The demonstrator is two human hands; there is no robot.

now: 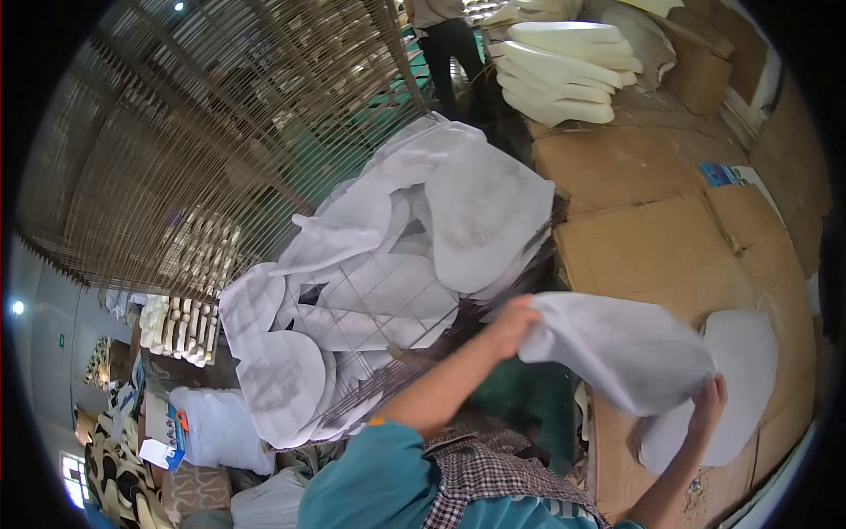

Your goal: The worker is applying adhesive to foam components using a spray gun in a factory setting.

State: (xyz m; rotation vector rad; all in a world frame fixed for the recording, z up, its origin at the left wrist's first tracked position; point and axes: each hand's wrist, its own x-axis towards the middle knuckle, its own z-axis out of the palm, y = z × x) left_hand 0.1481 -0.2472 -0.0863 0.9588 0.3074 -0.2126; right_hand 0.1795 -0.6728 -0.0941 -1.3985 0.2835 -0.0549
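A white cut sheet of soft material (617, 353) is stretched between my two hands above the cardboard-covered table. My left hand (515, 326), slightly blurred, grips its left end. At the lower right corner, my right hand (710, 401) pinches the edge. Below and to the right, another white cut piece (745, 370) lies flat on the cardboard, partly hidden by the held sheet and my right hand. Left of my arms stands a wire mesh cage (414, 353) heaped with similar white pieces (493, 203), some hanging over its rim.
Cardboard (652, 247) covers the table on the right. Cream foam shapes (564, 75) are stacked at its far end. The cage's raised mesh panel (220, 132) rises at the left. A person (449, 53) stands beyond the cage. White bags (216, 428) sit at the lower left.
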